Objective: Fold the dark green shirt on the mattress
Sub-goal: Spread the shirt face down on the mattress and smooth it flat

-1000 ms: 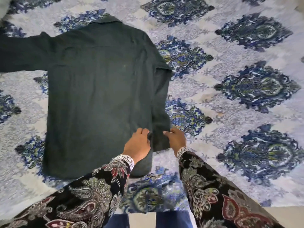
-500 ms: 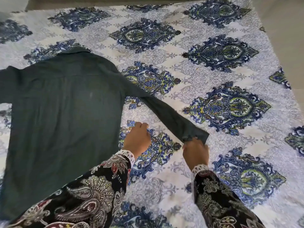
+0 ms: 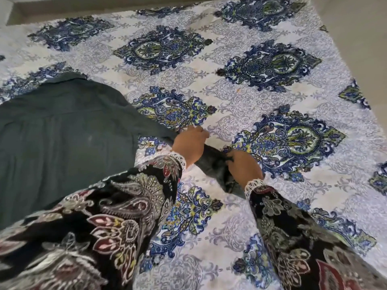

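The dark green shirt [image 3: 62,143] lies back-up on the left part of the mattress [image 3: 240,101], collar towards the far side. Its right sleeve [image 3: 211,158] stretches out rightwards across the patterned sheet. My left hand [image 3: 189,145] lies across the middle of that sleeve, fingers curled over its far edge. My right hand [image 3: 243,166] pinches the cuff end of the sleeve with curled fingers, and the cuff bunches under it. The shirt's lower hem and its left sleeve are hidden by my patterned arm or out of frame.
The blue-and-white patterned sheet covers the whole mattress. Its right edge [image 3: 360,126] runs diagonally beside bare beige floor [image 3: 360,38]. A strip of floor and a ledge [image 3: 62,11] border the far side. My wide patterned sleeves fill the lower frame.
The sleeve was folded beside the shirt body and has been drawn out to the right. My left hand moved from the sheet onto the sleeve; the right hand still holds the cuff. The view shifted right.
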